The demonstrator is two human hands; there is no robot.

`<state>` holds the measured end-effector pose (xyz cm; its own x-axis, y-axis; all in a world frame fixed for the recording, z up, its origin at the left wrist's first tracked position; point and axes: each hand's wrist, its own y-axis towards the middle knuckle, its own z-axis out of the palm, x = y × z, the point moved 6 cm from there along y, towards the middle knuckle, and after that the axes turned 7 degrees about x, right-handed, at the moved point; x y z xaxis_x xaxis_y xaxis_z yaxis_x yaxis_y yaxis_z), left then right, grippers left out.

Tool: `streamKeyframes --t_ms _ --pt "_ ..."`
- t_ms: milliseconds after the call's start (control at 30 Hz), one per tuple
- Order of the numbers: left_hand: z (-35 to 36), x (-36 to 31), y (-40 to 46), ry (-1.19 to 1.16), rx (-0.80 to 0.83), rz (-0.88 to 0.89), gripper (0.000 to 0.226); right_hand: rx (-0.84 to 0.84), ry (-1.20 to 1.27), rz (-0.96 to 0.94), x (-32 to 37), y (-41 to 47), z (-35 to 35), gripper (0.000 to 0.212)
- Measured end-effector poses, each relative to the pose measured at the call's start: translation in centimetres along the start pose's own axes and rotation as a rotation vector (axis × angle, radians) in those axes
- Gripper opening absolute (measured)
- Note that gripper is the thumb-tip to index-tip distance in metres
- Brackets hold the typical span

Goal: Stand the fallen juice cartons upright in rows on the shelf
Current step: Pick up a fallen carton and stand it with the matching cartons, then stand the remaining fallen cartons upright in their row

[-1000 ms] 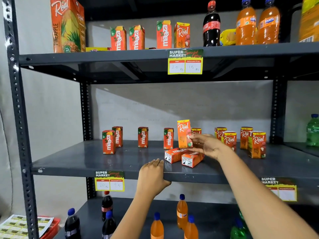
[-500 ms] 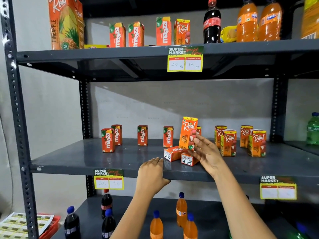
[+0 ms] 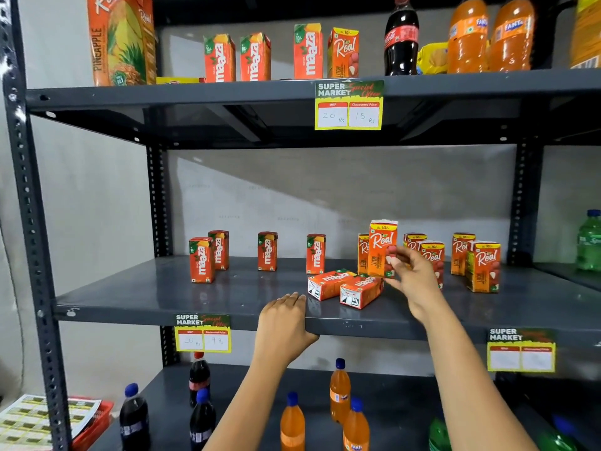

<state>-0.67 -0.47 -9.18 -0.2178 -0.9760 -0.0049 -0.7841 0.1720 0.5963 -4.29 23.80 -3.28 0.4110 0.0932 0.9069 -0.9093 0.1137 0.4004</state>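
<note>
Many cartons [image 3: 267, 252] stand on the shelf [image 3: 162, 297], two Maaza cartons [image 3: 328, 283] lie flat, the right hand [image 3: 413, 281] pinches a Real carton [image 3: 382, 245] upright, and the left hand [image 3: 283, 323] rests flat on the edge.

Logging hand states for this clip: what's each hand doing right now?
Left hand: open, fingers resting on the middle shelf at its front edge.
Right hand: pinching an upright Real carton.

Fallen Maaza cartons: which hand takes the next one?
Probably left. The left hand rests empty on the shelf edge just in front of the two fallen Maaza cartons; the right hand pinches a Real carton.
</note>
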Motion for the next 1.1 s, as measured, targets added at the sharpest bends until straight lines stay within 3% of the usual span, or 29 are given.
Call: streamKeyframes --t_ms 233,467,667,800,900,1000,1100 --pt "0.2 0.1 -0.1 0.004 0.011 -0.007 0.071 -0.237 -0.413 0.083 -1.9 0.1 -3.5 0.031" --pt "0.3 -0.2 0.0 0.011 0.008 -0.008 0.072 -0.092 -0.456 0.244 -3.3 2.1 -1.0 0.031" --pt "0.4 -0.8 -0.2 0.001 0.004 0.006 0.070 -0.081 -0.771 0.234 -2.3 2.2 -0.2 0.029" --pt "0.3 -0.9 -0.3 -0.006 -0.005 0.015 0.068 -0.186 -1.054 0.208 -1.0 -0.5 0.7 0.047" --pt "-0.1 -0.9 0.0 -0.008 -0.018 0.020 0.065 -0.021 -1.176 0.348 -1.0 -1.3 3.0 0.060" --pt "-0.3 -1.0 0.1 -0.018 -0.026 0.019 0.065 0.088 -1.121 0.444 -0.3 -0.6 4.3 0.060" --pt "-0.2 -0.6 0.1 -0.027 -0.023 0.007 0.065 0.166 -0.848 0.523 -0.9 0.4 5.1 0.038"
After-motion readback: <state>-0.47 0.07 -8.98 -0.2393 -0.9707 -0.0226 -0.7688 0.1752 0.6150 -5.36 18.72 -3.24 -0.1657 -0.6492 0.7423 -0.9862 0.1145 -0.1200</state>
